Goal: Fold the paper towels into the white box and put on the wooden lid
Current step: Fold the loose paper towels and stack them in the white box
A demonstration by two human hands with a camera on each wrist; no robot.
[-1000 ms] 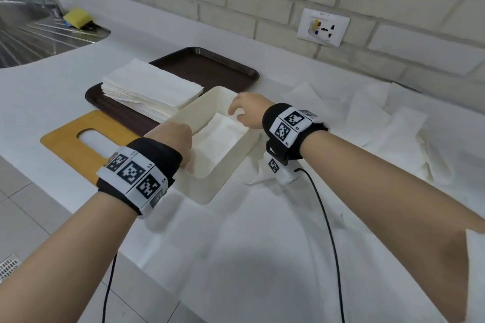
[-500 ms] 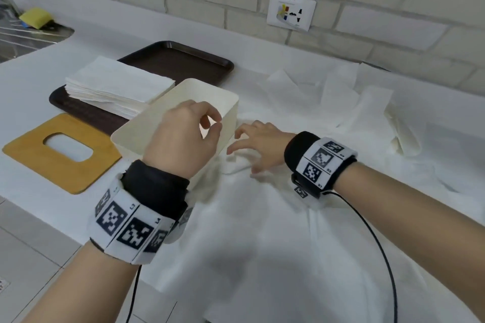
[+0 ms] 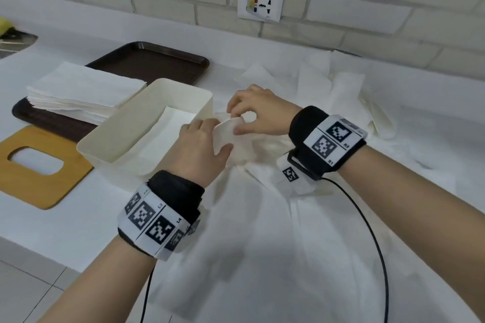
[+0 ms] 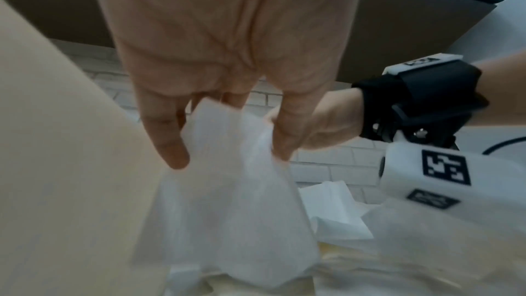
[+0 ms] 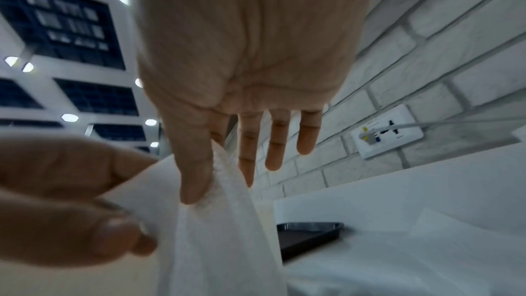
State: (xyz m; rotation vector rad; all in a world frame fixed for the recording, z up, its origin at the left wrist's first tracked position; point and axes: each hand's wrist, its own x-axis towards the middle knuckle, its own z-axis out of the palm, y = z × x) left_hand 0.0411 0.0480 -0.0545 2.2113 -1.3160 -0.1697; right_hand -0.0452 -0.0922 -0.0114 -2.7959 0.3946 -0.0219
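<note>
Two hands (image 3: 231, 128) pinching paper towel (image 3: 236, 136), white box (image 3: 110, 139) (towel inside)

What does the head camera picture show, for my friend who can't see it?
Two hands, the left hand and the right hand, pinch one paper towel just right of an open white box with a towel lying inside. Left of the box are a wooden lid and a towel stack on a brown tray.
</note>
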